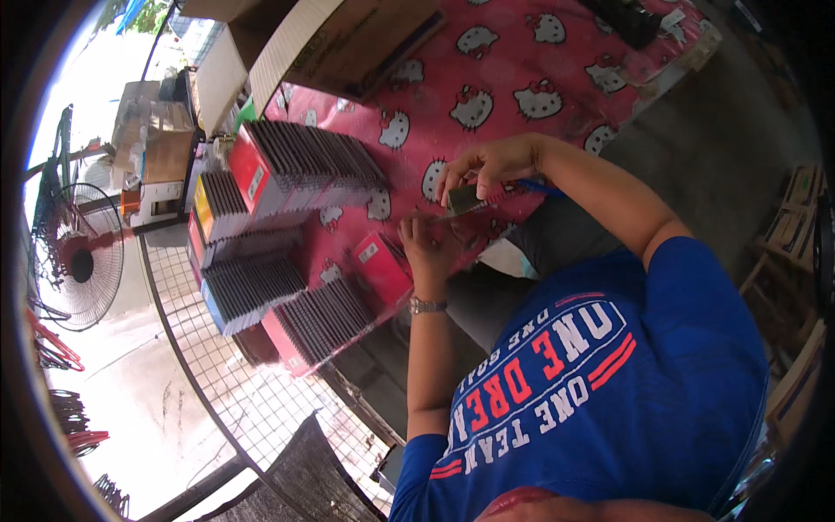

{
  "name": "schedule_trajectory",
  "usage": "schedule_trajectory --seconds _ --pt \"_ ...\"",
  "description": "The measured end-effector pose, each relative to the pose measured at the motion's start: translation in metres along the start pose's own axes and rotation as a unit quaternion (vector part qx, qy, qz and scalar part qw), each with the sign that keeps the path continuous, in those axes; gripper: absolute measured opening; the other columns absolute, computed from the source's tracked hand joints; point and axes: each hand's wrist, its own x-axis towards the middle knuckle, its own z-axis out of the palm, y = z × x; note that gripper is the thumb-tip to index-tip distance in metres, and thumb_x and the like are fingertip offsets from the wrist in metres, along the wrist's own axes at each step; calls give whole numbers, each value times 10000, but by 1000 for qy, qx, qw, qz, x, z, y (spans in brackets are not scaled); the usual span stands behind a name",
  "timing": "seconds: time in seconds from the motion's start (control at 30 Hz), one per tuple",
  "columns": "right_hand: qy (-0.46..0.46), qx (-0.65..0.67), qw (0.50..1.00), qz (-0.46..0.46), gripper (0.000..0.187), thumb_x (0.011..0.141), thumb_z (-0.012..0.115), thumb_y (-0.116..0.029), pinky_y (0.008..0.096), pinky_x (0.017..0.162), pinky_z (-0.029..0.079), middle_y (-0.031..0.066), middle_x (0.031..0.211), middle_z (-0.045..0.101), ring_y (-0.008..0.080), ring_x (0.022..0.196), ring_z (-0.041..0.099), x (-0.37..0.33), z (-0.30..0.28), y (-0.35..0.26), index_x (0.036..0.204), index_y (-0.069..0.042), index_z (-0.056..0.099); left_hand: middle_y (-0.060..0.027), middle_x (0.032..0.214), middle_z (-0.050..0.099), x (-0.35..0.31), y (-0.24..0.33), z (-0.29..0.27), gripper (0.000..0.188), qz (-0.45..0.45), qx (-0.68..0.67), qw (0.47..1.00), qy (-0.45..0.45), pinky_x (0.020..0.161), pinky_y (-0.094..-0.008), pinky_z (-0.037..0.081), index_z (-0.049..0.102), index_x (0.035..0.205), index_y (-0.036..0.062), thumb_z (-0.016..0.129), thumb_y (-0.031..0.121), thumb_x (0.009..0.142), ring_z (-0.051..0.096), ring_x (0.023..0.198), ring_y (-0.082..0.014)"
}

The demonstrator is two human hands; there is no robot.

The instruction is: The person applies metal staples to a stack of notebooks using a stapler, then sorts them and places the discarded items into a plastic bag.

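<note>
My right hand (pixel 491 167) reaches in over the table from the right, its fingers bent down around a small dark green block-like thing (pixel 467 199). The kind of that thing does not show clearly. Close by, my left hand (pixel 421 246), with a watch (pixel 428 305) on its wrist, has its fingers bent at the table's near edge. What those fingers grip, if anything, is too small and blurred to make out. Just left of the left hand lies a flat pink-red pack (pixel 383 266). A thin blue strip (pixel 529 186) shows under my right wrist.
Tall rows of thin packs with dark edges (pixel 313 161) stand on the left of the pink cartoon-print tablecloth (pixel 513 65). Shorter rows (pixel 317 324) stand nearer. An open cardboard box (pixel 365 48) is at the back. Beyond are a fan (pixel 80 261) and a wire grid (pixel 196 313).
</note>
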Motion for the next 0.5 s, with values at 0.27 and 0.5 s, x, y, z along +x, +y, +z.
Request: schedule_trajectory --seconds 0.27,0.5 --pt "-45 49 998 -15 485 700 746 -127 329 997 411 71 1266 539 199 1168 525 21 3 10 1179 -86 679 -145 926 555 1 -8 -6 241 -14 -57 995 -76 624 -348 504 573 1050 30 655 53 825 591 824 -291" --pt "-40 58 996 -50 509 708 755 -140 319 950 429 42 1178 608 169 1071 565 33 8 5 1198 -54 645 -149 894 554 -4 -20 -5 236 -38 -113 990 -70 619 -342 485 563 1062 17 660 71 853 600 713 -265"
